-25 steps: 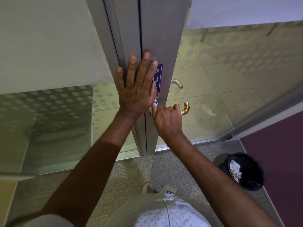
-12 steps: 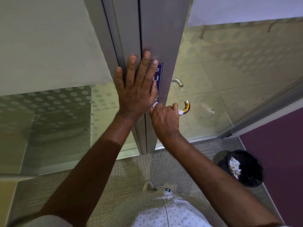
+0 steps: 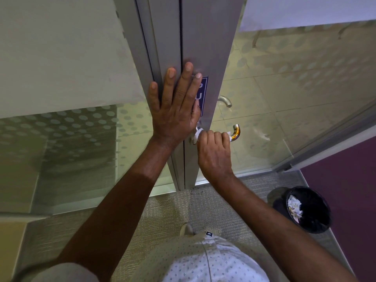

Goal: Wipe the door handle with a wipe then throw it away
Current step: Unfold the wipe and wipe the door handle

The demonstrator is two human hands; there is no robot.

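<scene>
Wiping step: left hand (image 3: 175, 110) flat and open, bracing door frame (image 3: 201, 47); right hand (image 3: 213, 151) closed around wipe (image 3: 197, 136) on door handle (image 3: 236, 133); recommended, full-length strokes to curved tip, bin (image 3: 309, 210) near right.

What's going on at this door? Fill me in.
A person is wiping the door handle. The right hand is closed around the handle with a white wipe bunched under the fingers, bits of it showing at both ends of the grip. The left hand is pressed flat against the metal door frame, partly covering a blue sign. A black bin stands on the floor to the right, already holding crumpled paper; the wipe has not yet been thrown away.
</scene>
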